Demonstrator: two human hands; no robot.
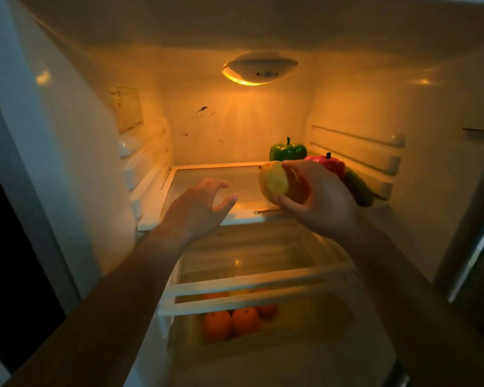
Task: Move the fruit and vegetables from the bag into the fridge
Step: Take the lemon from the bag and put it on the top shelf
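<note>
Over fridge's glass shelf [207,175], right hand [319,201] gripping lemon [273,181]; left hand [199,203] hovering loose, fingers spread, holding nothing; green pepper [287,151] and red pepper [331,165] sitting back right on shelf; oranges [245,321] lying in drawer [324,317] below.

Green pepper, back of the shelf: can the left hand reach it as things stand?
Probably yes. The left hand is open and empty over the shelf, and its glass left of the green pepper is bare. The right hand with the lemon blocks only the front-on approach.
</note>
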